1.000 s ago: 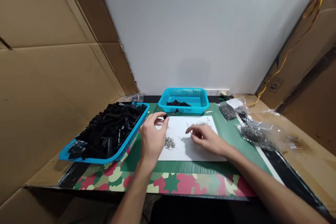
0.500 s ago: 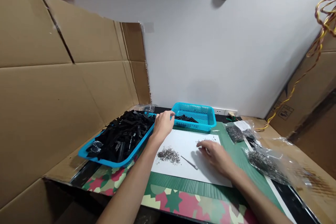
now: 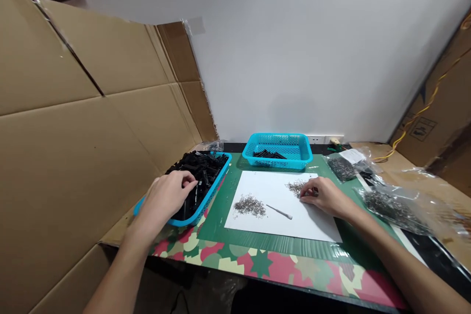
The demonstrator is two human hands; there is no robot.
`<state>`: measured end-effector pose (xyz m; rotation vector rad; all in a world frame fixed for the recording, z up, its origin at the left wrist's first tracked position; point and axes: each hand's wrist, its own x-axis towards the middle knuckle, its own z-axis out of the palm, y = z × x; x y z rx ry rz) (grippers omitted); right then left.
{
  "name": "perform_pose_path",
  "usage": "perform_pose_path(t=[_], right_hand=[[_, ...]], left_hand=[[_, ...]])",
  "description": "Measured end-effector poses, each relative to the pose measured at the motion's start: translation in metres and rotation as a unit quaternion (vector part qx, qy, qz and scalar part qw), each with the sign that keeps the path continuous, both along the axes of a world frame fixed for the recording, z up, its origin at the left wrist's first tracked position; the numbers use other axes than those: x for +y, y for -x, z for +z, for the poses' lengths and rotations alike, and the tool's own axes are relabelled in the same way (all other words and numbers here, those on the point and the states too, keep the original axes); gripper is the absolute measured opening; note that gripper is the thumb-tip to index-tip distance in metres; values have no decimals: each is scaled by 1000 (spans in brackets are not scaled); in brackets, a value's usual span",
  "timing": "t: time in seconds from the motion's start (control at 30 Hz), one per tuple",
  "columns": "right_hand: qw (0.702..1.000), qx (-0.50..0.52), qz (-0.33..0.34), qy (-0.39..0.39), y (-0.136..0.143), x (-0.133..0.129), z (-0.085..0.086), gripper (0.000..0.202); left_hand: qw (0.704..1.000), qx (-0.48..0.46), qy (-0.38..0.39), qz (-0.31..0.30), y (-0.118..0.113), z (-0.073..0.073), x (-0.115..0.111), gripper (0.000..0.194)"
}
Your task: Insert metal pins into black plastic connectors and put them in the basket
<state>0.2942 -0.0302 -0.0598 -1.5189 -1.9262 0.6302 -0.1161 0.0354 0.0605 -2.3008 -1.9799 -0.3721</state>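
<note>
My left hand (image 3: 170, 193) is over the left blue basket (image 3: 203, 213), which is heaped with black plastic pieces (image 3: 209, 167). Its thumb and forefinger come together just above the pieces; whatever may be between them is too small to make out. On the right half of a white sheet (image 3: 270, 182), my right hand (image 3: 324, 195) has its fingertips drawn together at the edge of a small pile of tiny metal parts (image 3: 294, 187). What those fingertips hold, if anything, is hidden. A larger metal pile (image 3: 250, 205) lies at the sheet's left, beside thin tweezers (image 3: 279, 211).
A second blue basket (image 3: 276, 163) with some black pieces stands at the back. Clear bags of metal parts (image 3: 342, 169) lie at the right on the green mat (image 3: 217, 225). Cardboard (image 3: 121, 137) walls in the left side; a yellow cable (image 3: 399, 140) hangs at the right.
My left hand has moved from near the back basket, left and toward me, to the left basket. My right hand stays by the small metal pile, fingers more drawn together. The view has tilted down.
</note>
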Motion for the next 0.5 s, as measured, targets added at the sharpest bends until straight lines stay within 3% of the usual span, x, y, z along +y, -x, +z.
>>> perform_pose_path(t=[0.33, 0.5], right_hand=[[998, -45, 37, 5, 3, -2, -5, 15], [998, -45, 47, -7, 0, 1, -14, 16]], left_hand=[[1000, 10, -2, 7, 3, -15, -13, 21], [999, 37, -6, 18, 7, -14, -16, 20]])
